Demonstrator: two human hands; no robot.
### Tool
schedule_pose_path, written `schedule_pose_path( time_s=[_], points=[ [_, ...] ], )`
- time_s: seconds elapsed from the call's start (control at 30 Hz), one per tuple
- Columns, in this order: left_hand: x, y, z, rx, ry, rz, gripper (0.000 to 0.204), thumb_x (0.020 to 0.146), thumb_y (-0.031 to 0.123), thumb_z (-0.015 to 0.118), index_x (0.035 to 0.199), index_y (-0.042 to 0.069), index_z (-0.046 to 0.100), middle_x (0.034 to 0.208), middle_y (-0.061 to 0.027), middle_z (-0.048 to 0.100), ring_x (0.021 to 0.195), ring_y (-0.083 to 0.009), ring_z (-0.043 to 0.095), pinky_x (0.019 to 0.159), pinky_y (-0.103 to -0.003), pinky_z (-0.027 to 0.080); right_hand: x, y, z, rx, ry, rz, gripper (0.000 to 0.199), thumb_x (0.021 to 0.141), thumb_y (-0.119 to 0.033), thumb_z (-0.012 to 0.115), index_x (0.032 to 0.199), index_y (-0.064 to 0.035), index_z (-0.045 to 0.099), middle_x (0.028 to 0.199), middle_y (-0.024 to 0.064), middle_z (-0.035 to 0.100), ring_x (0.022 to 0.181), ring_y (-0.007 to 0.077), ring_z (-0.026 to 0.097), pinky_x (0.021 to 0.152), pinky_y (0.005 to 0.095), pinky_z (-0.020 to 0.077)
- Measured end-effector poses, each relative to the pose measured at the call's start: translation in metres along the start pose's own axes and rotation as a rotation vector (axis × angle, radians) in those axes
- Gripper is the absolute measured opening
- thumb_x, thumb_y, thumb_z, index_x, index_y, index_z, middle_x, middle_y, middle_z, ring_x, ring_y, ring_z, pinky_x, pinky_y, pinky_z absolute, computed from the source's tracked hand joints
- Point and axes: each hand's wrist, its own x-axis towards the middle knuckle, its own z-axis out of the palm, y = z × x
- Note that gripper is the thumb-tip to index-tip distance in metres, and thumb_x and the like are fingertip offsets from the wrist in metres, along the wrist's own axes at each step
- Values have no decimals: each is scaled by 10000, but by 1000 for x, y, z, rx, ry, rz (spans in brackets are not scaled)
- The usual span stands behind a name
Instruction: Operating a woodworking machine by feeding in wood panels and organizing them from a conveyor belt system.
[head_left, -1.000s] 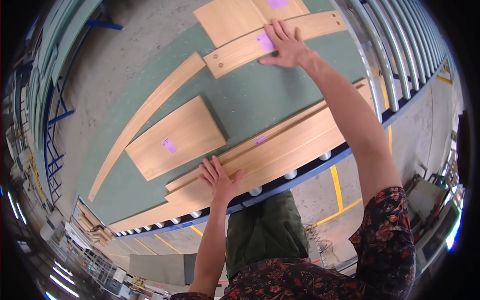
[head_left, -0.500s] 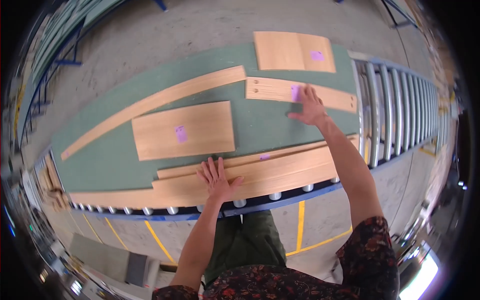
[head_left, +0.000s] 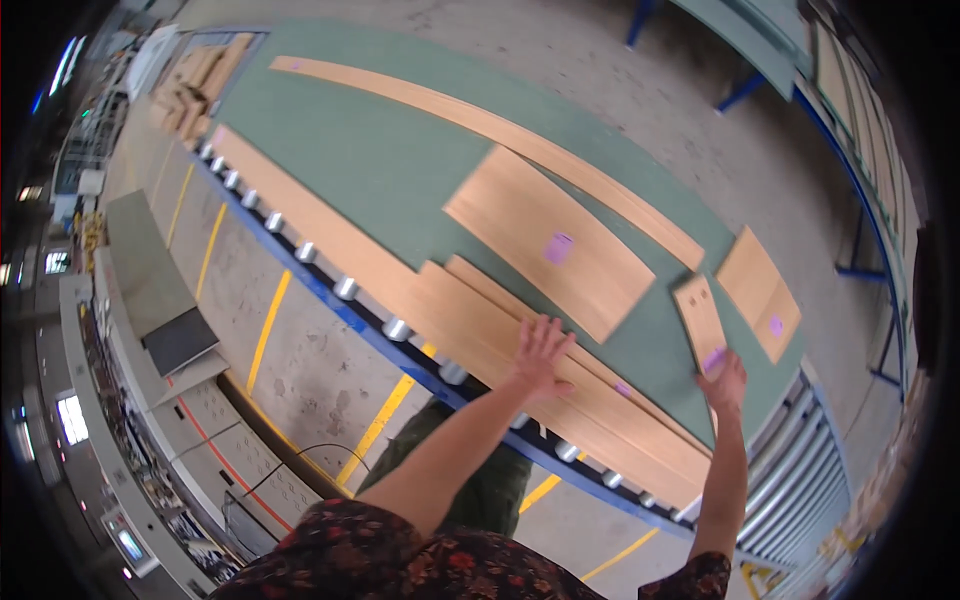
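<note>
My left hand (head_left: 545, 358) lies with fingers spread on a long, wide wooden board (head_left: 470, 325) and the narrower strip (head_left: 480, 278) along its far edge. To the right, my right hand (head_left: 726, 380) grips a short, narrow wooden board (head_left: 697, 308) near its purple label; two holes show at its far end, and my hand and forearm hide part of the rest. Between and beyond my hands lies a wide rectangular panel (head_left: 530, 225) with a purple label (head_left: 558, 248). Another labelled panel (head_left: 752, 285) rests beyond the narrow board.
Everything lies on a green tabletop (head_left: 360, 165) edged by rollers (head_left: 346, 287) and a blue rail (head_left: 330, 312). A long thin strip (head_left: 480, 120) runs along the far side. Stacked wood (head_left: 200, 85) stands far left; a roller conveyor (head_left: 800, 470) adjoins at right. Machinery (head_left: 215, 455) stands left.
My view has swung to the left, so the table appears slanted. My right hand has gone from spread fingers over the narrow board to a grip on it. My left hand stays on the long boards.
</note>
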Motion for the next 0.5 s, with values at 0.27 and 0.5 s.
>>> schedule_pose_path(
  time_s=[0.27,0.5],
  points=[
    [-30,-40,5,-246,243,119,768,829,351,625,1485,104,311,1572,-179,189,1477,-384,64,1185,-549,47,-117,-70,-72,121,163,-365,770,679,-234,754,1334,2,425,1147,244,513,1100,445,486,943,515,393],
    [-194,-149,86,-551,464,-293,373,807,200,583,1167,102,607,1108,-216,619,1077,-399,580,894,-501,487,-251,-199,-53,457,-736,-703,476,710,-132,842,1109,-24,606,1022,89,652,875,205,632,827,322,525]
  ],
)
